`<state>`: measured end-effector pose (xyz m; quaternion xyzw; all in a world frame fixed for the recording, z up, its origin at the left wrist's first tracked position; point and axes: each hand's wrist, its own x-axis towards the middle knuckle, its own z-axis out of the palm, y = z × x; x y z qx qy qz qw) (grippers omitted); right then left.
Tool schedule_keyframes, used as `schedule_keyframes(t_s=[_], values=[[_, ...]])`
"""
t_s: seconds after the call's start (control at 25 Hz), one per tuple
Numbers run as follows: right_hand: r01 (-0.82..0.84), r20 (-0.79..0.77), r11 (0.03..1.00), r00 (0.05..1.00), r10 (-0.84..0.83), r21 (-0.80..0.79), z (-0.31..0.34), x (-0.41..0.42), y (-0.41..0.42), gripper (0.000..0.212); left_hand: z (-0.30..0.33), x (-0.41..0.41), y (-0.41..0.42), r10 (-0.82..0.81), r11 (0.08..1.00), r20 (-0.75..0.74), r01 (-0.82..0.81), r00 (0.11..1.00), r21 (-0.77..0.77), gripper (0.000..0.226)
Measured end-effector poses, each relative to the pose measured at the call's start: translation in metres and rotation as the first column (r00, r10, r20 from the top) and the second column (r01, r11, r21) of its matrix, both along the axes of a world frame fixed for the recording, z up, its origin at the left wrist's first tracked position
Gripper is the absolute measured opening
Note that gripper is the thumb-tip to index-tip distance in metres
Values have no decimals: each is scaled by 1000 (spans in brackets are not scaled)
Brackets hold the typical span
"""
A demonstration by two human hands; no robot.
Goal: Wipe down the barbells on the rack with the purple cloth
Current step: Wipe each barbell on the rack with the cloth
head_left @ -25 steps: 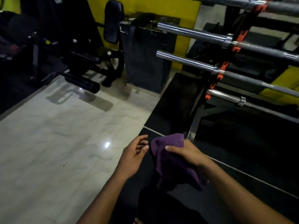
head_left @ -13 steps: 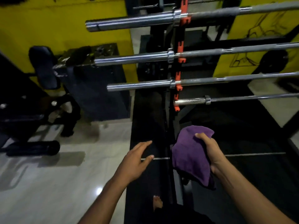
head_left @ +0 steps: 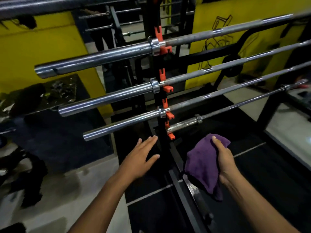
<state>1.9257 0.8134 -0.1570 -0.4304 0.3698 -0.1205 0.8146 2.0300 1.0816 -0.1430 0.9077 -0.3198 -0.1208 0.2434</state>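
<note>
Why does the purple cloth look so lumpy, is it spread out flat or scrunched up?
Scrunched up. The right hand grips the purple cloth in a bunched wad, with one loose end hanging below. It is not spread on any bar yet.

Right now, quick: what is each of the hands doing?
Left hand: open, fingers straight, holding nothing, below the barbells.
Right hand: closed on the purple cloth, not yet on a bar.

ahead of us the rack upright and its orange hooks block the middle. stacked barbells cross the view with open gaps between them; below the lowest sleeve we have free room.
</note>
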Motion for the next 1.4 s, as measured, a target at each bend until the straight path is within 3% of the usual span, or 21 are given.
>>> schedule_keyframes(t_s=[0.12,0.4,0.6,0.72,0.84,0.88,0.96,1.0,1.08,1.12,1.2,1.4], values=[[57,-3,998,998,-57,-34,7,23,11,34,8,47,7,-118,993,47,118,992,3,66],[68,-38,931,995,-88,-359,23,71,16,19,28,154,-21,-315,939,183,334,931,-82,53],[71,18,759,997,-78,-647,21,129,-28,14,64,240,-72,-352,916,316,394,881,-77,57],[93,9,694,992,-123,-714,1,174,-72,15,69,283,-104,-482,862,383,505,788,47,61],[46,-44,543,988,-151,-838,-37,223,-117,19,57,320,-129,-620,773,437,604,652,196,58],[12,-57,461,989,-135,-887,-48,239,-127,15,53,328,-135,-628,766,456,603,631,222,57],[-82,-104,315,993,-55,-945,-72,272,-142,29,45,338,-139,-615,777,485,581,621,242,58],[-166,-180,219,983,-43,-962,-86,284,-145,36,44,338,-139,-606,784,496,573,622,239,58],[-355,-341,-121,932,-125,-927,-113,302,-154,42,42,337,-138,-585,799,506,559,634,223,58],[-404,-376,-244,914,-152,-882,-122,310,-159,45,41,338,-139,-577,805,499,554,646,213,57],[-410,-383,-315,912,-146,-856,-123,314,-170,45,45,335,-141,-586,795,519,565,623,220,55],[-315,-333,-235,942,37,-919,-119,338,-111,38,42,337,-144,-569,807,532,550,627,215,52]])
